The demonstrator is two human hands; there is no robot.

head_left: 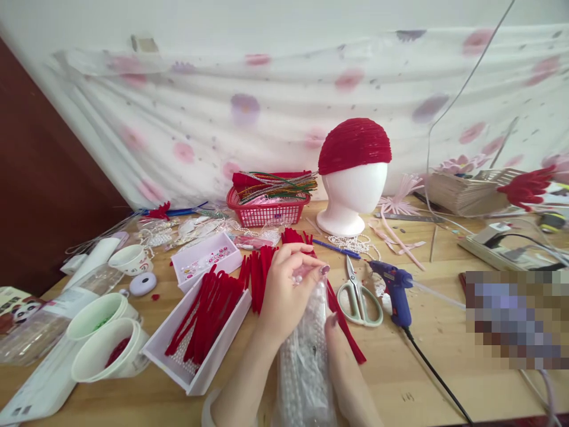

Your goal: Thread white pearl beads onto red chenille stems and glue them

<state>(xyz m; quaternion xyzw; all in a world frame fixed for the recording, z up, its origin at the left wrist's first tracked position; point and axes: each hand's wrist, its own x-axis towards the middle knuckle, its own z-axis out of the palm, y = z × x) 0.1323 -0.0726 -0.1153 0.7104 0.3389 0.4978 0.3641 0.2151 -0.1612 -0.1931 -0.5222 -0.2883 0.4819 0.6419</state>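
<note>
**Presently: both hands on a clear bag of pearl beads, near centre**

Nearest the viewer, a clear plastic bag (306, 362) of white pearl strands lies on the wooden table (400, 379) with its long axis running near to far, its near end at the bottom edge and its far end up between the hands. The right hand (335, 323) comes in from the near right, largely hidden behind the bag; its fingertips press against the bag's right side, and how tightly they are closed cannot be told. The left hand (284, 290) lies over the bag's far end, fingers curled and pinched with the thumb on the bag's mouth, where a small pale bead or fold shows at the fingertips. The left hand is the nearer to that opening.

Just left, a white tray (195, 362) holds red chenille stems (208, 314), with more fanned out beyond the hands. Right of the hands lie scissors (360, 296) and a blue glue gun (395, 290), touching neither hand. Two white cups (104, 341) stand at near left.

Farther off, a red basket (267, 210) and a white foam head (351, 196) wearing a red cap (354, 145) stand before the draped cloth
</note>
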